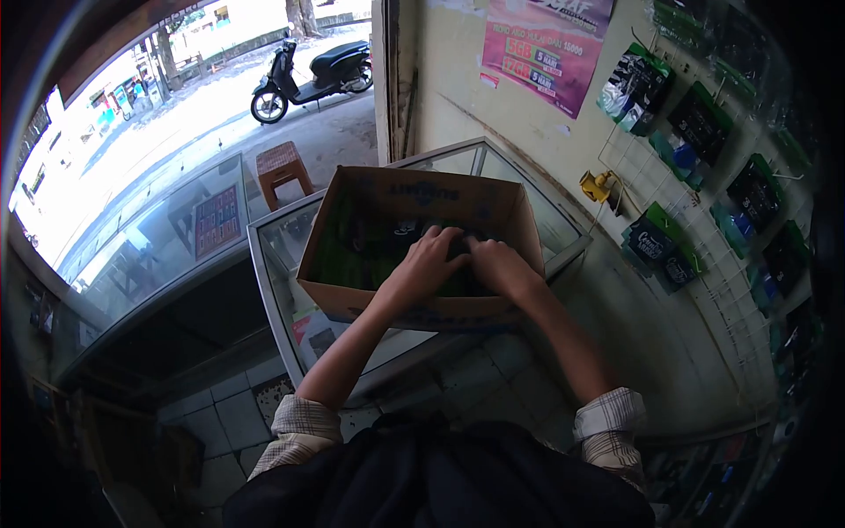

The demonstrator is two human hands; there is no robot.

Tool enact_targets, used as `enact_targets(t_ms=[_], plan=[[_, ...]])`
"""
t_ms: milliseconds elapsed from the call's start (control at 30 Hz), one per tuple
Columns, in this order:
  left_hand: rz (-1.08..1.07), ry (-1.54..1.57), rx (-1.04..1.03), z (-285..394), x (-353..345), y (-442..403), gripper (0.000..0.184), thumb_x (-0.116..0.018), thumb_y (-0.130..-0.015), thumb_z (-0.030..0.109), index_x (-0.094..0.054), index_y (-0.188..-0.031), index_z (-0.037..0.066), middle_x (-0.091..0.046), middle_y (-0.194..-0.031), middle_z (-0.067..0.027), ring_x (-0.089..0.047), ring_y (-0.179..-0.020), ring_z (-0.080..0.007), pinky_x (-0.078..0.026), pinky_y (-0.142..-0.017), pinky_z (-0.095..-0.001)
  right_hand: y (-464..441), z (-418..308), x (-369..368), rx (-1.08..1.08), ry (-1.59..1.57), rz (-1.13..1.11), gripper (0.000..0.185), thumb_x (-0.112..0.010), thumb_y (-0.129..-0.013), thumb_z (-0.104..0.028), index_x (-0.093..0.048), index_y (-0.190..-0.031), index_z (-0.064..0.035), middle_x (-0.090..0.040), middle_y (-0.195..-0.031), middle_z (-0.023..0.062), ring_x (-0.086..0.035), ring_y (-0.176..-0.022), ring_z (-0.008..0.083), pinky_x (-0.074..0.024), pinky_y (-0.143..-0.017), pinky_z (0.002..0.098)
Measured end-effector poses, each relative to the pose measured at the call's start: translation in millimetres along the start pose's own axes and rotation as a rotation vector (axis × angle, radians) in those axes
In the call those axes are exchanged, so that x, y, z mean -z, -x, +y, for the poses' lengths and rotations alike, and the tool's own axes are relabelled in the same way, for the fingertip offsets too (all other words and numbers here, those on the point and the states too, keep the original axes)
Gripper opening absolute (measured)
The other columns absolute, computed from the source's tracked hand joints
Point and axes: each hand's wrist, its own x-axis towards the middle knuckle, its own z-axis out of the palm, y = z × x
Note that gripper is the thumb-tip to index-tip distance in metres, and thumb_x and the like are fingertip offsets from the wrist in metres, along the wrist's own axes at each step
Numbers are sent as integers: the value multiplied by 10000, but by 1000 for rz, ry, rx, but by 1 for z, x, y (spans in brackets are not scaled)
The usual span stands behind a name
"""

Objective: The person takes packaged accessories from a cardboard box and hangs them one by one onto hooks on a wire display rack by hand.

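An open cardboard box [414, 304] stands on a glass display case and holds dark green and black packets [370, 233], one with white lettering. Both my hands reach over its near side into it. My left hand [424, 266] has its fingers bent and close together, over the packets near the middle. Beside it, almost touching, my right hand [495, 266] curls its fingers down into the right half of the box. Whatever lies between the fingertips is dark and mostly hidden by the hands.
Under the box is the metal-framed glass case [275, 304]. To the right, a wire rack [695, 255] on the wall carries hanging black and green packs [700, 123]. A stool [282, 169] stands beyond the case, and a scooter [312, 79] is parked outside.
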Motion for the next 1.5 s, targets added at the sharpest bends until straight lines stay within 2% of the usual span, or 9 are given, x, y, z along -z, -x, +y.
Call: enact_targets(t_ms=[167,333,433,567,667,833,1067,1133,1500], plan=[[236,440,-155,71,9,-3,407,-588,-864,106,-477,-1253,54,-451,-1184,-130,-541,-1102,-247,-484,-913,-352,45,-12,46,-28,-178,372,277,-477,-888,-108,-495,-1125,33,-634,-934,220,-634,-880,360,-521,-736,441],[284,831,-377,126,-7,-7,311,-540,-870,12,-478,-1171,-36,-454,-1125,-88,-522,-1094,-174,-459,-872,-279,118,-13,68,65,-169,894,480,-544,-889,-143,-399,-1323,2,-509,-1203,233,-558,-1067,357,-483,-857,419],[327,1077,-359,157,-34,-14,173,-590,-832,-49,-496,-973,-14,-491,-1039,-55,-562,-960,-111,-491,-768,-230,160,4,64,-24,-174,921,517,-590,-853,-99,-414,-1334,-29,-453,-1280,229,-491,-1155,377,-434,-935,424],[151,1152,-324,182,-89,-36,143,-536,-869,-68,-460,-958,13,-489,-945,-3,-527,-845,-43,-438,-738,-193,205,46,51,-224,-116,1002,529,-628,-816,-60,-437,-1309,-40,-354,-1371,230,-387,-1258,380,-364,-1004,448],[-7,1130,-272,196,-139,-52,174,-532,-818,-113,-478,-935,4,-514,-964,-43,-577,-839,-87,-476,-692,-205,236,84,38,-422,-125,1070,554,-635,-805,-34,-412,-1312,-44,-301,-1404,212,-339,-1291,373,-330,-1033,435],[-75,1118,-337,224,-211,-75,157,-554,-814,-102,-500,-915,4,-523,-981,-37,-580,-823,-82,-481,-695,-211,275,144,9,-491,-461,1243,580,-620,-805,20,-368,-1323,-45,-466,-1221,173,-489,-1127,294,-402,-942,383],[31,971,-412,254,-246,-86,375,-615,-810,-32,-554,-1163,78,-481,-1184,-95,-542,-1049,-197,-496,-773,-286,279,185,5,-551,-633,1331,562,-573,-853,41,-324,-1343,-74,-513,-1063,89,-546,-947,140,-461,-851,286],[-12,892,-362,257,-248,-91,429,-568,-822,-91,-492,-1224,38,-390,-1238,-79,-461,-1174,-182,-465,-915,-296,274,191,9,-563,-638,1329,559,-570,-854,43,-324,-1342,-71,-511,-1062,90,-545,-949,138,-471,-837,282],[33,755,-491,251,-301,-145,508,-616,-799,-31,-485,-1270,107,-371,-1331,-140,-468,-1148,-261,-448,-896,-355,257,242,-4,-659,-582,1396,540,-572,-850,46,-351,-1329,-68,-511,-1052,96,-544,-909,143,-498,-784,272]])
